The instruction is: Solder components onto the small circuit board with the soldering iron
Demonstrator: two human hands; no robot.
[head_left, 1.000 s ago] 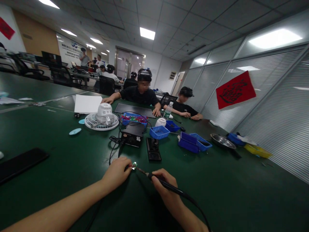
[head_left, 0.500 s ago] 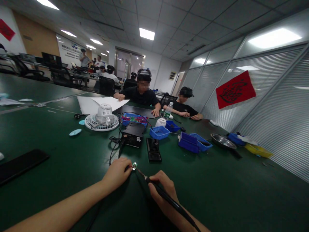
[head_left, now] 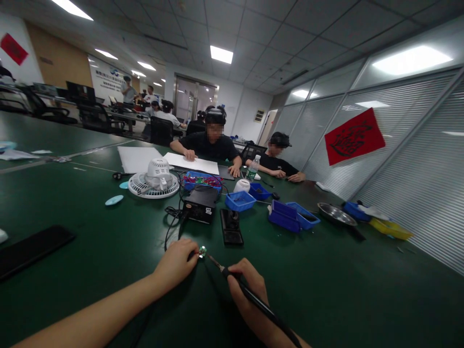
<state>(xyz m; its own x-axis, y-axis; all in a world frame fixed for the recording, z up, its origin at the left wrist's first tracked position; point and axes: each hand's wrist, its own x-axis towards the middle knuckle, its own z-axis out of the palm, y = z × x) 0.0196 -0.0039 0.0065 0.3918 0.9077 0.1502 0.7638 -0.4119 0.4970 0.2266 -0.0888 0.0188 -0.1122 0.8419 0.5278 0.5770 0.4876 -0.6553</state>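
My left hand (head_left: 178, 261) pinches a small green circuit board (head_left: 202, 251) above the green table (head_left: 119, 256). In my right hand (head_left: 250, 290) is a black soldering iron (head_left: 259, 303), held like a pen. Its metal tip points at the board from the right, with a small gap between them. Behind my hands stands a black box (head_left: 199, 205) with cables, and beside it a black stand (head_left: 231, 227).
A white fan (head_left: 154, 180) and a blue tray of red wires (head_left: 201, 181) lie beyond the box. Blue bins (head_left: 240, 200), a metal bowl (head_left: 337, 214) and a yellow tray (head_left: 390, 228) are at the right. Two people (head_left: 213, 140) sit opposite. A black slab (head_left: 34, 249) lies left.
The soldering iron's tip has drawn slightly away from the board, to the right and down. Across the table, a person's hand has moved a white sheet to the right.
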